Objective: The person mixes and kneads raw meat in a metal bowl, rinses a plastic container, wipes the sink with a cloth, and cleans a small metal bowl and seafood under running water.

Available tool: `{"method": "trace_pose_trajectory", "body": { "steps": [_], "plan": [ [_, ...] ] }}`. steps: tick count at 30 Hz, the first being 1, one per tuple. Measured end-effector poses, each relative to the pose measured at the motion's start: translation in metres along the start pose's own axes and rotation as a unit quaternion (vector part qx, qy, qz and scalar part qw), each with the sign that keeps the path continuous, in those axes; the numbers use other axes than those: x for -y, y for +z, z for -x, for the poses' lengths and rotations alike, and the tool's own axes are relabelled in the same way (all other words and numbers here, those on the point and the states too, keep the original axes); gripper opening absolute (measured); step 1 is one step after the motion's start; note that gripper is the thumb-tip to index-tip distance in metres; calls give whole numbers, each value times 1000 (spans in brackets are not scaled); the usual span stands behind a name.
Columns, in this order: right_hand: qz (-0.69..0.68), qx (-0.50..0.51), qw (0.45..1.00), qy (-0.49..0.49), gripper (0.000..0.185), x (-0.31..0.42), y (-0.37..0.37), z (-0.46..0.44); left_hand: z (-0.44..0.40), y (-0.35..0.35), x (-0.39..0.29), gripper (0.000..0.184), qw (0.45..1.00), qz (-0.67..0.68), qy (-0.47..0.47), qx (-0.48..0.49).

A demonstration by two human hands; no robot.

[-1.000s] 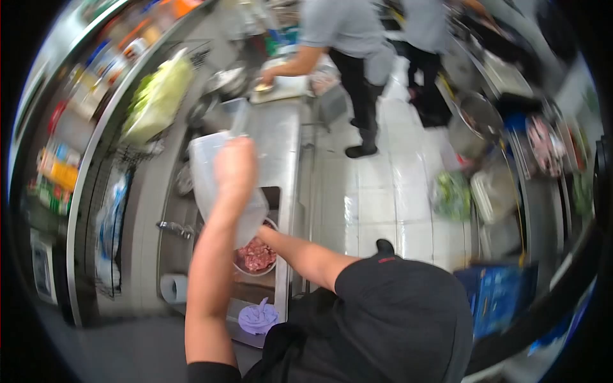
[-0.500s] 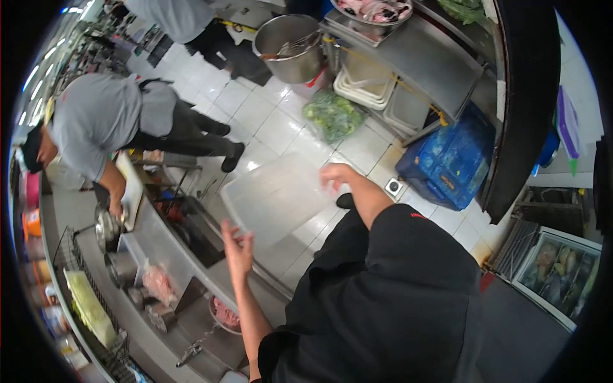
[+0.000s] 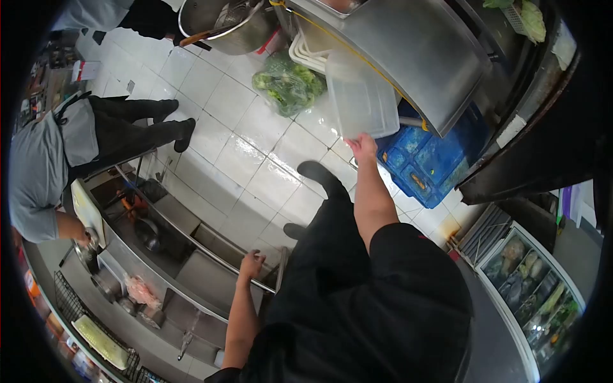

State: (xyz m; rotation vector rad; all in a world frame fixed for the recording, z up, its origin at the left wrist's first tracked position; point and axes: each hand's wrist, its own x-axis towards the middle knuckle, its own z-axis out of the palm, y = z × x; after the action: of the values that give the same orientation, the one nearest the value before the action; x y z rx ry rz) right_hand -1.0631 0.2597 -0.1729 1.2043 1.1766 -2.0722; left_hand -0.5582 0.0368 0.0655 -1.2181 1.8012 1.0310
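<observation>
My right hand (image 3: 363,147) grips the near edge of a translucent plastic lid or tray (image 3: 362,94), its fingers closed on the rim. The sheet reaches under the steel worktop (image 3: 415,45), beside stacked white containers (image 3: 308,55) and above a blue crate (image 3: 424,156). My left hand (image 3: 251,264) hangs near the rail of the steel counter with its fingers curled; whether anything is in them cannot be made out.
A bag of green vegetables (image 3: 288,84) lies on the tiled floor by a large steel pot (image 3: 230,29). At the left a co-worker (image 3: 57,153) bends over a cutting board (image 3: 88,214). A glass-topped fridge (image 3: 533,293) stands at the lower right.
The translucent sheet has moved from between both hands to beneath the right worktop, in my right hand alone. My left hand has let go and drawn back. The view has turned rightward.
</observation>
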Motion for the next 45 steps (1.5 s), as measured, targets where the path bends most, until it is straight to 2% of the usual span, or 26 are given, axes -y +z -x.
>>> {"method": "trace_pose_trajectory", "body": {
  "steps": [1,6,9,11,12,15,17,19,20,21,23,25,27,29,31,32,33,34,35,37,39,40,41,42,43,45],
  "plan": [
    [-25,-5,999,-20,35,4,20,-5,3,-10,-4,45,999,17,-36,-4],
    [-162,-44,986,-22,33,36,83,-29,4,-62,-38,40,992,106,-16,-71],
    [-157,-17,985,-69,33,41,93,-40,11,-84,-64,39,979,167,15,-115],
    [-130,-106,982,-84,35,35,86,-45,19,-90,-75,38,962,237,51,-127],
    [-127,-97,983,-85,35,31,86,-34,28,-88,-78,36,958,247,39,-143],
    [138,-80,986,-42,22,14,79,4,47,-64,-35,35,955,258,29,-144],
    [211,52,975,-37,21,-20,64,15,67,-39,-7,37,946,289,-28,-145],
    [459,134,878,-16,24,-42,64,43,77,2,53,35,958,233,-43,-161],
    [615,185,767,-13,22,-64,57,28,93,10,52,34,964,187,-43,-183],
    [748,226,624,-13,21,-78,64,32,95,25,76,30,954,261,-95,-114],
    [798,186,560,-120,22,-103,75,80,107,56,108,26,923,358,-58,-130],
    [838,252,459,-152,23,-115,103,145,117,80,133,23,893,400,-196,-72],
    [862,321,365,-143,26,-145,123,172,100,125,196,22,842,499,-187,-81],
    [839,375,276,-282,26,-183,129,168,99,120,200,27,886,409,-188,-109],
    [832,373,267,-311,24,-213,147,198,88,122,222,33,918,306,-63,-244],
    [828,396,233,-322,24,-232,160,220,91,112,219,35,888,333,-64,-310],
    [820,403,236,-332,22,-250,167,245,103,89,209,36,855,357,-68,-371],
    [813,411,236,-338,21,-268,173,266,118,61,203,36,837,388,-76,-378],
    [811,434,196,-339,21,-289,180,288,121,52,210,35,803,419,-45,-422],
    [708,514,223,-431,19,-341,186,343,149,18,213,31,734,470,-10,-490],
    [679,580,265,-365,18,-402,193,379,171,-3,225,25,638,555,-6,-534],
    [680,598,234,-353,18,-430,193,412,177,-13,237,22,585,598,-1,-547],
    [652,635,261,-322,18,-449,194,464,179,-16,252,22,567,608,-20,-556],
    [624,664,292,-291,18,-467,194,511,179,-20,268,20,502,645,-8,-576],
    [625,672,278,-283,18,-485,195,546,180,-23,283,18,438,675,7,-594],
    [591,732,266,-210,19,-529,192,605,155,-7,360,16,447,587,-93,-668]
  ]
}}
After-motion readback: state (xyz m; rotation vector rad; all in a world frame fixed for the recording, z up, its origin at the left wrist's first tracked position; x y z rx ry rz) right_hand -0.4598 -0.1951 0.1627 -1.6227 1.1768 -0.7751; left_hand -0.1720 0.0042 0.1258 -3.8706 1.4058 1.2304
